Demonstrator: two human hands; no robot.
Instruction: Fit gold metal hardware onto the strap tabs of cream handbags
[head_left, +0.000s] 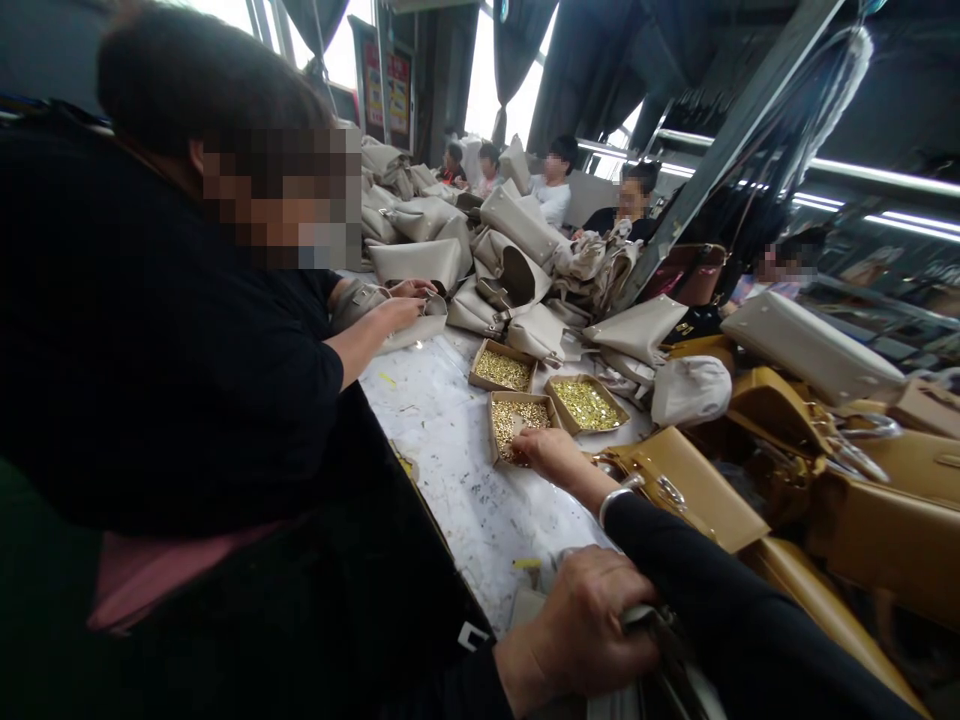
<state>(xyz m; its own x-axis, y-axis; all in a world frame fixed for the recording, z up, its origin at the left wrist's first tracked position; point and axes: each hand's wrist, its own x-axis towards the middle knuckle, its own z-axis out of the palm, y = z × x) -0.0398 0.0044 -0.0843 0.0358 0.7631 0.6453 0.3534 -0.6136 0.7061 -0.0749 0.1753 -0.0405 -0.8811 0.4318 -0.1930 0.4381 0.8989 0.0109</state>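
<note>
At the bottom of the view, my left hand (589,615) is closed around part of a grey-beige bag (529,608), most of which is cut off or hidden by the hand and sleeve. Stretched forward across the table, my right hand (551,450) has its fingers bunched together in a cardboard box of small gold metal pieces (517,412); whatever the fingertips pinch is hidden. Two more shallow boxes stand beside it, one holding gold pieces (504,370) and the other holding brighter yellow-gold pieces (586,403). A bracelet circles my right wrist.
A co-worker (172,330) sits at the left, hands on a beige bag (412,328). Piled beige bags (420,262) cover the table's far end. Mustard-yellow bags (686,485) crowd the right side. A slanted metal post (720,150) rises there. Several people sit farther back.
</note>
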